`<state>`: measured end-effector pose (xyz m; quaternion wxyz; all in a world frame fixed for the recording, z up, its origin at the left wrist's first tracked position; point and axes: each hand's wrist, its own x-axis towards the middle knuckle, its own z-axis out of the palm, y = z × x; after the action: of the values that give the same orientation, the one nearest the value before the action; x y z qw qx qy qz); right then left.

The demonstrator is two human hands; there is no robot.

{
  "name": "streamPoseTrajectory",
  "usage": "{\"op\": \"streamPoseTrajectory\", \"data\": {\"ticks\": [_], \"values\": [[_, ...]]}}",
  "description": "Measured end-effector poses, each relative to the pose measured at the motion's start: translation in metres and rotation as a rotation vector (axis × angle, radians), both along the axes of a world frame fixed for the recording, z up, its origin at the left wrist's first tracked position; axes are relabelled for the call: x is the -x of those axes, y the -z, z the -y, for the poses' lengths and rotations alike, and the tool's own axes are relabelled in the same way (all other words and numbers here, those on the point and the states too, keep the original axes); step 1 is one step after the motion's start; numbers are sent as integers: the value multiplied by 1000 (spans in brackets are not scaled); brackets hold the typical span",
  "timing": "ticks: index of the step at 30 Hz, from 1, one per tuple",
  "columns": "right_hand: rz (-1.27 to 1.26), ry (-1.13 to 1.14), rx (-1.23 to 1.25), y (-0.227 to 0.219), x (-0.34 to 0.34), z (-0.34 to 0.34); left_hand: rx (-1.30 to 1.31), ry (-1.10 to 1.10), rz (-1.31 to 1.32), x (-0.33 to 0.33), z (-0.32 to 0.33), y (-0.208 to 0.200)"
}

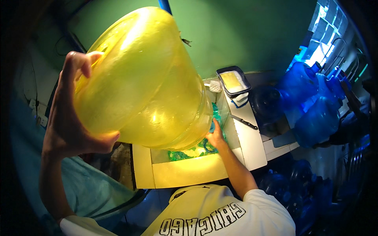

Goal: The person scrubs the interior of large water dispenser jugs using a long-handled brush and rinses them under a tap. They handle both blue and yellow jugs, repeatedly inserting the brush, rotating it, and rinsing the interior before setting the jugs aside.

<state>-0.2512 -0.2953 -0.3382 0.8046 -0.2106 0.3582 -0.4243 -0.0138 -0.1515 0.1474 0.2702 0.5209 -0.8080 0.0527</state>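
A large translucent yellow water jug (pixel 145 86) is held up tilted in front of me and fills much of the view. My left hand (pixel 75 106) grips its left end, thumb below and fingers above. At its lower right end is my right hand (pixel 215 135), its fingers bent and partly hidden. A small light blue piece (pixel 212 126) shows at those fingers; what it is I cannot make out. Beneath the jug lies a tiled basin (pixel 179 171) with green and blue contents (pixel 185 154), mostly covered from sight by the jug.
On the tiled ledge are a dark tub (pixel 248 87) with a yellow sponge-like block (pixel 232 81), a white cloth (pixel 241 98) and a black-handled knife (pixel 245 122). Several blue water jugs (pixel 317 122) stand at right. A green wall (pixel 244 35) rises behind.
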Motion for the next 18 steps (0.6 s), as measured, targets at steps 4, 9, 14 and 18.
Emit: {"op": "streamPoseTrajectory", "data": {"ticks": [4, 9, 14, 18], "values": [[-651, -197, 130, -2, 25, 5, 61, -47, 246, 11, 1, -2], [186, -286, -30, -14, 3, -18, 10, -81, 398, 19, 1, -4], [490, -17, -51, -32, -66, -40, 15, -70, 355, 17, 4, 0], [470, -4, 92, -46, -78, -57, -4, -30, 289, 7, 8, -7]]}}
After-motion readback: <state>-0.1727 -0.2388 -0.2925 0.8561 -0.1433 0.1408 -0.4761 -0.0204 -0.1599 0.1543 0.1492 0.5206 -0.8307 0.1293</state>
